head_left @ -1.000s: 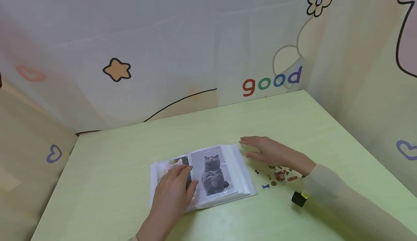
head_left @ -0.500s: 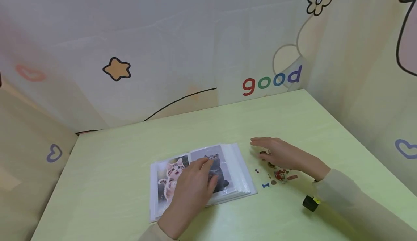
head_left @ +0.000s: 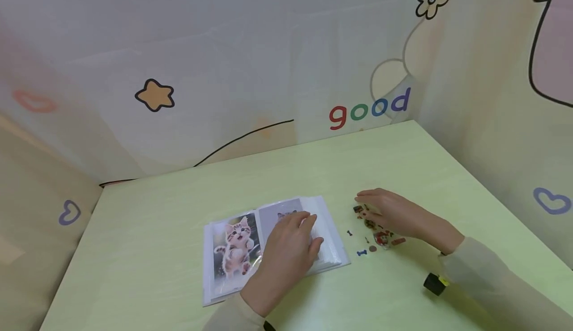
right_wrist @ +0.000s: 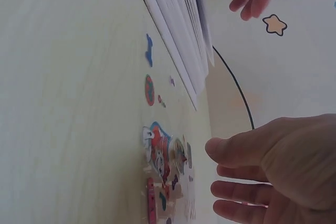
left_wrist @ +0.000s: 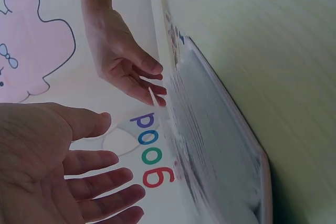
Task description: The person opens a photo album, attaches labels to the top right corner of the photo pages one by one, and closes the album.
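Note:
An open photo album (head_left: 329, 229) with clear sleeves lies on the table. A striped kitten photo (head_left: 237, 246) fills its left page, and a grey cat photo (head_left: 273, 216) on the right page is mostly covered by my left hand (head_left: 288, 246). That hand hovers over the right page with spread, relaxed fingers, holding nothing; the left wrist view shows it apart from the pages. Right of the album is a clear sheet of small stickers (head_left: 381, 240), including a red character and a blue bone (head_left: 361, 253). My right hand (head_left: 398, 214), fingers loosely extended, is above the stickers and partly hides them.
The light green table (head_left: 147, 236) extends around the album on all sides. A printed cloth backdrop (head_left: 250, 72) stands along the back and both sides. A small black block with yellow (head_left: 435, 284) sits at my right wrist.
My left hand has moved rightward from the left page to over the right page, uncovering the kitten photo. My right hand has shifted right, away from the album to above the stickers.

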Available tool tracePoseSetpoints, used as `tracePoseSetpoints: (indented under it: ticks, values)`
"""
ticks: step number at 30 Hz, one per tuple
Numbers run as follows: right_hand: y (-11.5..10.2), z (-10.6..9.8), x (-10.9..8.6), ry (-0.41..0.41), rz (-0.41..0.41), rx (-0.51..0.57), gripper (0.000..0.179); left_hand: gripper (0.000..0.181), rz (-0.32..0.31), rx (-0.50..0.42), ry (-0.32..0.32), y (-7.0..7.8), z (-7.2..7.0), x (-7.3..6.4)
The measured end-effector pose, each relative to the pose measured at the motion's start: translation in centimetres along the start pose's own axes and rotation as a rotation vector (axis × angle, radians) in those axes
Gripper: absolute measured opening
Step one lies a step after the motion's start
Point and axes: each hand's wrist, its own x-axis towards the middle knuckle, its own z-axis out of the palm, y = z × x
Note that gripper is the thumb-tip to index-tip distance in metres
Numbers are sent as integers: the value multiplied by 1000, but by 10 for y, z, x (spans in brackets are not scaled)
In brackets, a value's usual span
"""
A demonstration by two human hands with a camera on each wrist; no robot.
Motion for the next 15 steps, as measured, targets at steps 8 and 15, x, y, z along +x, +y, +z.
tracePoseSetpoints:
  ticks: [8,15]
  values:
    - [7,2,-8,28,-22,-27,39,42,44,63,-33,15,14,15]
    - [5,1,-13,51,-38,-78,35,42,60,87,-63,31,24,24]
